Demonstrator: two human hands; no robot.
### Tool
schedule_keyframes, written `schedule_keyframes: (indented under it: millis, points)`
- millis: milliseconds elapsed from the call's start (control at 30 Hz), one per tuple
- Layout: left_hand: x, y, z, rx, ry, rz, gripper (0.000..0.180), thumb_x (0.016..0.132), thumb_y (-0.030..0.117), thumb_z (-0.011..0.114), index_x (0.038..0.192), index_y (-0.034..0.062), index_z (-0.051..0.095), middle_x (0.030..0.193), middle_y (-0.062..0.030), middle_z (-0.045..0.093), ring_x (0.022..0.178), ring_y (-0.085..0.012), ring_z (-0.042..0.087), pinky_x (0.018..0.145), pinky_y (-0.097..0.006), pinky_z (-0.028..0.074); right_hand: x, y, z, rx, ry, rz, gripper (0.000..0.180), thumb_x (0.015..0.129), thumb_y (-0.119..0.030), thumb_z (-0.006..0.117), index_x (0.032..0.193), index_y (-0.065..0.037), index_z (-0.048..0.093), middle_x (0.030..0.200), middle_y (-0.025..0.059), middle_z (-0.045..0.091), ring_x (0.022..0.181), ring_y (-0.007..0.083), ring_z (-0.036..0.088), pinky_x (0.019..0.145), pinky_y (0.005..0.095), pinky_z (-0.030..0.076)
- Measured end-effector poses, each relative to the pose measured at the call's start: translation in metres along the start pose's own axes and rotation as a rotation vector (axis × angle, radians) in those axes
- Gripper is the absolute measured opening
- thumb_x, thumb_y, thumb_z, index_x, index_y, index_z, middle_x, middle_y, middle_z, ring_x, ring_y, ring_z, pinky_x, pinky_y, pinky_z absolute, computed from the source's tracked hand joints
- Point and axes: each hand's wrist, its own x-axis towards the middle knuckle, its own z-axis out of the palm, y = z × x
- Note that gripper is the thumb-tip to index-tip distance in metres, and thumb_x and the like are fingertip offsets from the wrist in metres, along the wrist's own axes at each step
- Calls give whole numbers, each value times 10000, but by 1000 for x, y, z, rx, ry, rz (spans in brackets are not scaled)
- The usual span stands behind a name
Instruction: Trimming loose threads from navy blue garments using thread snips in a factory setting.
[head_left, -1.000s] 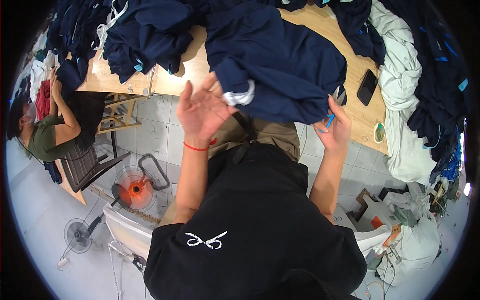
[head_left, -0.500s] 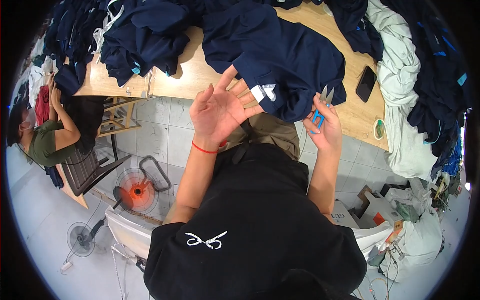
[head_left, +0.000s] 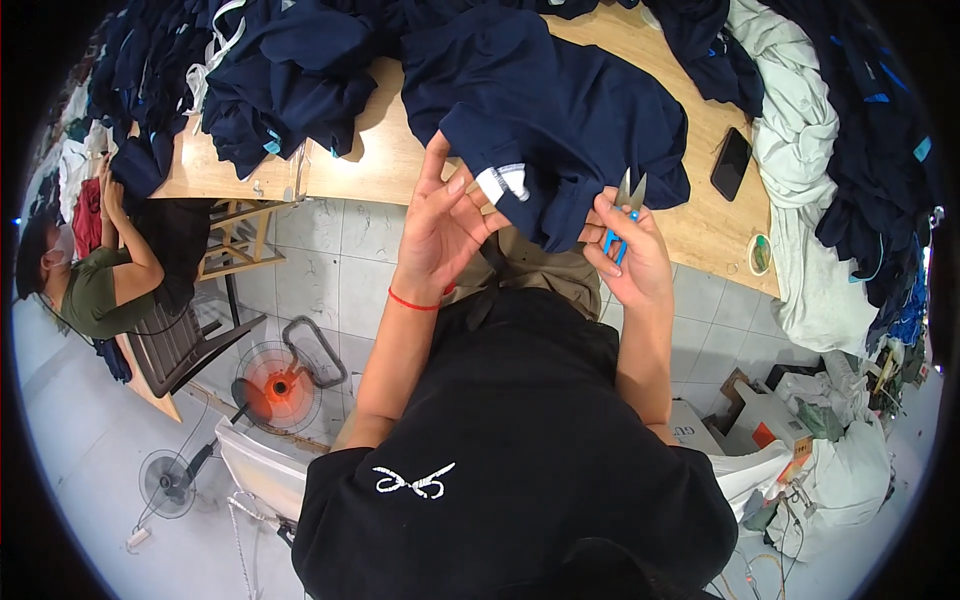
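A navy garment point(head_left: 600, 100) lies bunched on the table, its near edge hanging over the front toward me. A white label point(head_left: 507, 183) shows on that edge. My left hand point(head_left: 440, 235), a red cord round its wrist, is palm up beside the label. Its fingers are apart, and some tips are hidden behind the cloth. My right hand point(head_left: 635, 250) is closed round small blue-handled scissors point(head_left: 617, 235), blades up and slightly parted. Its fingertips are at the garment's right side; whether they also pinch cloth cannot be made out.
Navy garments point(head_left: 290, 80) are heaped at the back left, more at the right beside pale cloth point(head_left: 800, 150). A black phone point(head_left: 732, 165) and a small round container point(head_left: 760, 255) lie on the table point(head_left: 700, 235). Fans point(head_left: 280, 388) and a seated person point(head_left: 110, 280) are at left.
My left hand has turned and its fingers have curled in toward the garment's edge. The label edge has shifted left and up. My right hand has moved slightly left with the scissors.
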Motion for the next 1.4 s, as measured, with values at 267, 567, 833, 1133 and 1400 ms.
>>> schedule_keyframes:
  millis: [267, 567, 833, 1133, 1400]
  points:
    - [4, -4, 1, 143, 260, 76, 525, 1057, 38, 594, 1549, 120, 429, 1166, -24, 719, 1037, -93, 720, 925, -289, 624, -3, -1, 5, -10, -34, 6, 129, 1060, -122, 675, 931, -123, 668, 813, -26, 604, 665, 56, 554, 414, 182, 264]
    - [3, -3, -6, 112, 177, 125, 545, 1013, -37, 642, 1515, 70, 458, 1112, -59, 731, 960, -140, 736, 895, -338, 647, 0, 1, -6, 90, -97, 3, 105, 1078, -96, 617, 999, -105, 685, 915, 73, 739, 774, 180, 775, 387, 199, 276]
    - [-3, 1, 18, 221, 205, 102, 578, 986, -93, 654, 1516, 30, 461, 1135, -175, 751, 1007, -238, 775, 853, -390, 687, -6, -2, 1, 45, -38, -27, 78, 1075, -91, 626, 1019, -94, 680, 873, 69, 725, 773, 191, 785, 388, 204, 276]
    - [-11, 8, 21, 261, 65, 125, 659, 947, -107, 705, 1539, 23, 446, 1125, -157, 751, 983, -198, 757, 869, -350, 650, -5, 0, 2, 17, -7, -30, 90, 1070, -80, 631, 992, -84, 674, 864, 54, 717, 769, 173, 777, 396, 201, 285]
    - [-13, 8, 38, 457, 108, 171, 689, 908, -130, 748, 1526, 9, 475, 1040, -135, 760, 948, -167, 740, 850, -304, 622, -1, 17, 23, -1043, 320, -622, 185, 1019, -61, 693, 1148, 36, 785, 953, 72, 767, 898, 118, 699, 816, 244, 507]
